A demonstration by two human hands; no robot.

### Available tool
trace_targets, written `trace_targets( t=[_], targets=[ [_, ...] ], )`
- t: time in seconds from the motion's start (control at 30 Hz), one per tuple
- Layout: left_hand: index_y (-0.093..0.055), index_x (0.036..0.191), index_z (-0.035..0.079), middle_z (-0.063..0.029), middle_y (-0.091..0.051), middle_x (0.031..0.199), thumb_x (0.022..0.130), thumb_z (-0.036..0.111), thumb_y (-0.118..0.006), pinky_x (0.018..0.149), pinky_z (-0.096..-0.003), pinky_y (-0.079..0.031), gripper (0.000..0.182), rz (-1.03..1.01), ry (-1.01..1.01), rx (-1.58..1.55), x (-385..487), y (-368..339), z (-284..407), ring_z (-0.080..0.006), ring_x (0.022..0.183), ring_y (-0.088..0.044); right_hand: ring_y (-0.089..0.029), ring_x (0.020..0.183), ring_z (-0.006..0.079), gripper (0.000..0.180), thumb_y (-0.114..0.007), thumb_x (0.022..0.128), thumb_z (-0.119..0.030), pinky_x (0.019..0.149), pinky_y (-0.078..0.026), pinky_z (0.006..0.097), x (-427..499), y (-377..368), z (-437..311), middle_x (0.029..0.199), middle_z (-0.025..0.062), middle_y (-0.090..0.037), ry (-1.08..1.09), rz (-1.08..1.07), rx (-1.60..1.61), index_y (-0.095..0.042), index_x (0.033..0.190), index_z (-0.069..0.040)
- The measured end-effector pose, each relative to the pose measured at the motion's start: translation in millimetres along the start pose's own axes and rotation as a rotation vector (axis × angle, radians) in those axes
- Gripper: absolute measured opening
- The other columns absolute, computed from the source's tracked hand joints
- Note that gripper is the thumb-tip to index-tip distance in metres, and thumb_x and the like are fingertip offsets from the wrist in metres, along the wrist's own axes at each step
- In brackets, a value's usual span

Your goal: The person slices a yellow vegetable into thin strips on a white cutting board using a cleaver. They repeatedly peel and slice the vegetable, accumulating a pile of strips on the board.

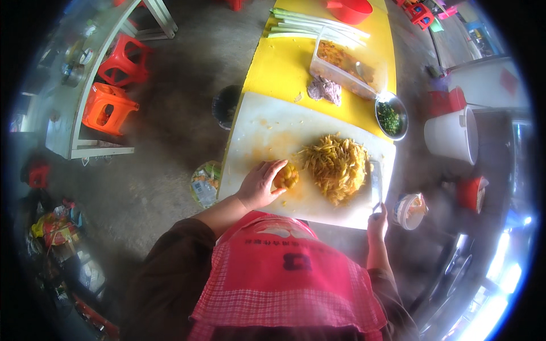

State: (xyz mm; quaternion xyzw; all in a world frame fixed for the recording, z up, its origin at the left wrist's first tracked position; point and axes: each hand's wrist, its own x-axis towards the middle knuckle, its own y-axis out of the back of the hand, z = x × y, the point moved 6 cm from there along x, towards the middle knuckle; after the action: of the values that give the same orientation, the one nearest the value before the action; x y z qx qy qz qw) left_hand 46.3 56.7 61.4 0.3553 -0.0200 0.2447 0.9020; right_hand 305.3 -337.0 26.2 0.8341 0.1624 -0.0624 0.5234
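My left hand curves around a yellowish, knobby vegetable piece, perhaps pickled, on the white cutting board. Thumb and fingers touch its left side. My right hand grips the handle of a kitchen knife at the board's right edge. Its blade points away from me, beside a heap of shredded yellow-brown vegetable. Orange juice stains and small scraps mark the board left of the heap.
Beyond the board, the yellow table carries a crumpled cloth, a clear plastic tub of reddish food, a metal bowl of chopped greens, leeks and a red basin. A white bucket stands right; stools stand left.
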Motion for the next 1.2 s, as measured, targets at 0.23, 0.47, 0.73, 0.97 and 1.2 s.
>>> trace_targets(
  t=[0.23,0.47,0.73,0.97,1.2],
  targets=[
    [-0.048,0.140,0.005,-0.0199,-0.058,0.128,0.069,0.022,-0.090,0.096,-0.0439,-0.051,0.084,-0.033,0.130,-0.140,-13.7,-18.5,-23.5,-0.0388,0.114,-0.060,-0.045,0.059,0.0052,0.053,-0.049,0.082,0.004,0.053,-0.037,0.0198,-72.3,20.2,-69.5,0.074,-0.0033,-0.050,0.012,-0.201,0.722,-0.054,0.135,0.003],
    [-0.051,0.125,0.004,-0.0201,-0.059,0.117,0.061,0.024,-0.094,0.087,-0.0451,-0.053,0.080,-0.154,0.203,-0.015,-17.5,-41.8,-16.7,-0.0389,0.103,-0.062,-0.046,0.061,0.0052,0.043,-0.055,0.090,-0.004,0.055,-0.038,0.0224,-85.8,-51.7,-132.4,0.073,-0.0025,-0.052,-0.016,-0.793,0.486,-0.055,0.132,0.005],
    [-0.050,0.116,0.004,-0.0192,-0.062,0.103,0.066,0.017,-0.091,0.081,-0.0443,-0.052,0.066,-0.010,0.330,-0.138,-14.3,-49.4,9.6,-0.0375,0.094,-0.064,-0.052,0.069,0.0105,0.047,-0.065,0.090,-0.016,0.065,-0.046,0.0295,-66.8,-68.3,-120.9,0.075,0.0035,-0.057,0.232,-0.832,0.238,-0.057,0.133,0.001],
    [-0.050,0.114,0.006,-0.0178,-0.062,0.111,0.068,0.010,-0.088,0.081,-0.0446,-0.053,0.060,0.199,0.156,0.151,4.0,-38.8,14.7,-0.0371,0.097,-0.064,-0.058,0.068,0.0157,0.046,-0.066,0.090,-0.018,0.066,-0.049,0.0327,-52.9,-66.8,-123.4,0.075,0.0085,-0.061,0.284,-0.844,0.209,-0.058,0.132,-0.001],
    [-0.049,0.113,0.007,-0.0177,-0.054,0.133,0.070,0.005,-0.084,0.100,-0.0472,-0.051,0.056,0.088,-0.131,0.125,-24.9,-43.7,26.5,-0.0412,0.122,-0.057,-0.066,0.068,0.0264,0.051,-0.065,0.088,-0.018,0.068,-0.052,0.0381,-54.3,-65.5,-136.2,0.075,0.0160,-0.065,0.413,-0.871,0.122,-0.054,0.136,-0.004]
  ],
)
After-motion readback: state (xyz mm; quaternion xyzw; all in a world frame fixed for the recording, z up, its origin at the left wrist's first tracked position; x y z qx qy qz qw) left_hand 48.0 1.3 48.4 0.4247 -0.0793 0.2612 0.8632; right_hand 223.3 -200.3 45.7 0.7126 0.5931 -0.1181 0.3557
